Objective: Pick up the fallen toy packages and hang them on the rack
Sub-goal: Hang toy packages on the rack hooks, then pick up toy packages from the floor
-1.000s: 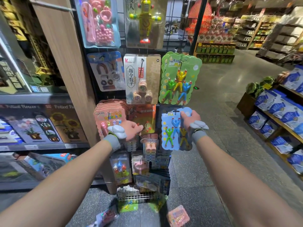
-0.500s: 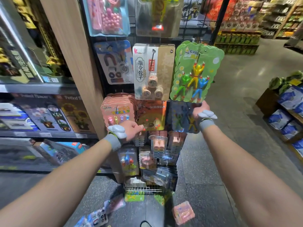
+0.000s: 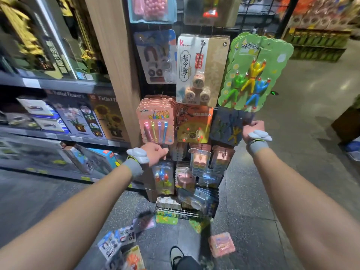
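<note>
Shop aisle, grey speckled floor (image 3: 311, 117), dim light; stocked shelving at far right is blurred.

- Shelving unit (image 3: 58, 133), left side: steel shelves with boxed flower building sets.
- Wooden pillar (image 3: 115, 65): upright, between the shelving unit and the rack.
- Wire rack (image 3: 194, 30): black grid just right of the pillar, hung with rows of carded toys.
- Green climber cards (image 3: 257, 75): thick stack on an upper right peg, tilted outward.
- Dice card (image 3: 202, 69): beige, centre, just left of the green stack.
- Magnet card (image 3: 155, 57): left of the dice card.
- Pink bubble-wand cards (image 3: 155, 123): stack in the row below, left.
- Orange card (image 3: 194, 125): just beside the pink stack.
- Blue climber pack (image 3: 229, 127): in shadow under the green stack, against the rack, right of the orange card. Cannot tell whether it sits on a peg.
- Wire basket (image 3: 179, 211): at the rack's foot, holding small packs.
- Right hand (image 3: 253, 129): grey wrist strap. The fingers are curled on the right edge of the blue climber pack, gripping it.
- Left hand (image 3: 155, 152): grey wrist strap, raised just below the pink stack. The fingers are curled in; cannot tell whether they hold anything.
- Fallen pink pack (image 3: 222, 244): on the floor, right of the shoe.
- Fallen magnet pack (image 3: 116, 240): on the floor, left.
- Fallen orange pack (image 3: 134, 258): at the bottom edge.
- Fallen green pack (image 3: 167, 219): on the floor by the basket's front.
- Shoe (image 3: 176, 254): bottom centre.
</note>
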